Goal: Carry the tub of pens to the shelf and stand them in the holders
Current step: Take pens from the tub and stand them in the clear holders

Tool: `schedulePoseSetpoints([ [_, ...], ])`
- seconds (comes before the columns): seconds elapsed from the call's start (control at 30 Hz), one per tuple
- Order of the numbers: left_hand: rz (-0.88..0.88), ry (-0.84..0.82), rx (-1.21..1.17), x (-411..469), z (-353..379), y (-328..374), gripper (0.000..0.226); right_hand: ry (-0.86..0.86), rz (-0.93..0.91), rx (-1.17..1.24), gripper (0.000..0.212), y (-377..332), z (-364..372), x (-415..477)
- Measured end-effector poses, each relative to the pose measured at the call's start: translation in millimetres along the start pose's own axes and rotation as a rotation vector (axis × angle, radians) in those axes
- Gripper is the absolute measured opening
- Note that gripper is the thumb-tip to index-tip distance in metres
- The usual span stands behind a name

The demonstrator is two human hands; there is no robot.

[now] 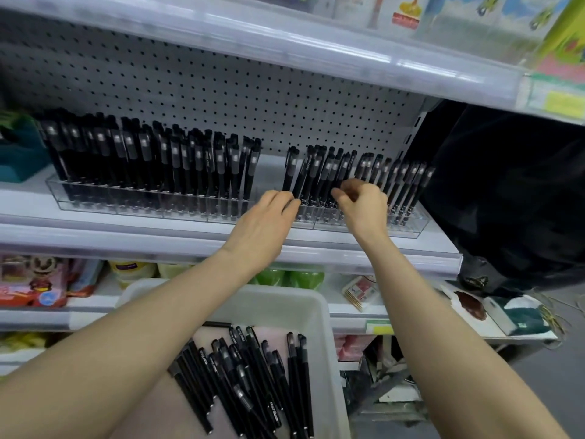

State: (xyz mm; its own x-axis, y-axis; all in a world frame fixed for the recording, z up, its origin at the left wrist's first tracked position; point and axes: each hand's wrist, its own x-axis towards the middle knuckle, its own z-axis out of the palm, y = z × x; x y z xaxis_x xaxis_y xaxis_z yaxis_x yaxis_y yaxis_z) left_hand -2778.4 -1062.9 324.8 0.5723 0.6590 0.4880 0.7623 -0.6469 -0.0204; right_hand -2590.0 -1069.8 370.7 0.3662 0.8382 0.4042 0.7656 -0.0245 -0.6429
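Up on the white metal shelf (pixel 190 239), both bare hands reach into the clear acrylic pen holders. The left hand (pixel 266 223) rests at the front edge of the right-hand holder (pixel 408 228), its fingers pressed close together against the lower barrels of the black capped pens (pixel 319 175) standing there; whether it actually pinches one cannot be told. The right hand (pixel 364 204) is curled, thumb and fingertips pinched on the barrel of one of these standing pens near the middle of that holder. Toward the shelf's left end, a second clear holder (pixel 142 202) is packed with upright black pens (pixel 152 160), with a bare gap of shelf between the two groups. Below the forearms, near the shelf's front edge, sits the white plastic tub (pixel 319 315), holding a loose pile of black pens (pixel 253 384) lying flat. Behind the holders rises a white pegboard back panel (pixel 221 99).
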Motion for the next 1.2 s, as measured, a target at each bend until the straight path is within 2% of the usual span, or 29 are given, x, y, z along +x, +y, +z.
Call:
schedulePoseSetpoints([
  [0.37,0.021,0.037,-0.065,-17.2,-2.9,-5.9,0.075,0.04,0.003,0.001,0.027,-1.2,0.8,-8.2],
  [0.57,0.006,0.066,-0.125,-72.6,-14.0,-19.0,0.051,0.173,-0.016,0.115,0.018,-8.3,1.3,-42.0],
  [0.67,-0.013,0.06,-0.131,-108.8,-7.9,-30.9,0.045,0.142,-0.027,0.162,0.014,-15.4,13.7,-75.5],
  [0.83,-0.062,0.03,-0.126,-157.9,13.1,-41.4,0.046,-0.001,-0.009,0.146,0.005,-11.9,47.6,-139.0],
  [1.0,-0.101,-0.048,-0.063,-176.4,32.2,-46.0,0.063,-0.305,0.109,0.044,0.005,13.1,79.5,-184.9],
  [1.1,-0.108,-0.051,-0.033,-177.6,35.8,-44.8,0.065,-0.491,0.196,-0.025,0.009,21.6,90.7,-199.5],
  [1.2,-0.119,-0.048,-0.029,-176.6,38.4,-42.8,0.064,-0.661,0.198,-0.217,0.015,20.6,95.9,-207.2],
])
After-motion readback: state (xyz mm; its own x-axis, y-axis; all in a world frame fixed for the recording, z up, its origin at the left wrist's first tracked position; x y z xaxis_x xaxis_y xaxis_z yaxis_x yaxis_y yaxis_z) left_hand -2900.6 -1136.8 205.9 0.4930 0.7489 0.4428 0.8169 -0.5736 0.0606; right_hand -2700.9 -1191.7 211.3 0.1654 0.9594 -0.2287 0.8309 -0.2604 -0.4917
